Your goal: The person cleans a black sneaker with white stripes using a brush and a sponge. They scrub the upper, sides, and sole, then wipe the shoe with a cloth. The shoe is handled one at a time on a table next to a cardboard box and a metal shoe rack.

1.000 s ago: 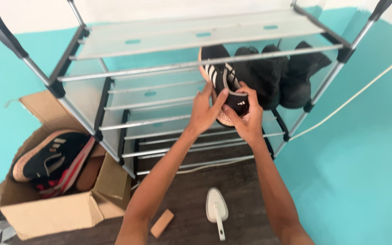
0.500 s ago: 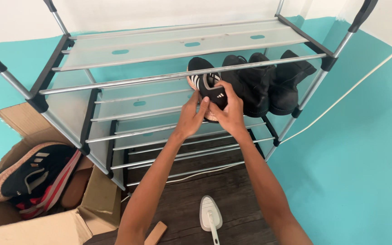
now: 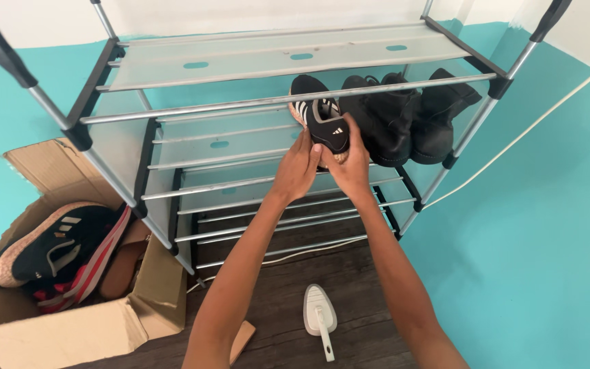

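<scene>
Both my hands hold a black sneaker with white stripes and a tan sole (image 3: 317, 113) on the second shelf of a metal shoe rack (image 3: 240, 102). My left hand (image 3: 298, 167) cups the heel from the left. My right hand (image 3: 349, 160) grips the heel from the right, thumb on top. The shoe points toward the wall, just left of a pair of black boots (image 3: 404, 116) standing on the same shelf.
An open cardboard box (image 3: 69, 328) at the left holds another black sneaker (image 3: 52, 246) and red-striped footwear. A white brush (image 3: 320, 318) and a small wooden block (image 3: 244, 338) lie on the dark wood floor. A white cable (image 3: 527, 130) runs along the teal wall.
My hands have pushed the sneaker farther onto the shelf, closer beside the boots, and levelled it. The view has shifted, so the rack and box sit a little differently in frame.
</scene>
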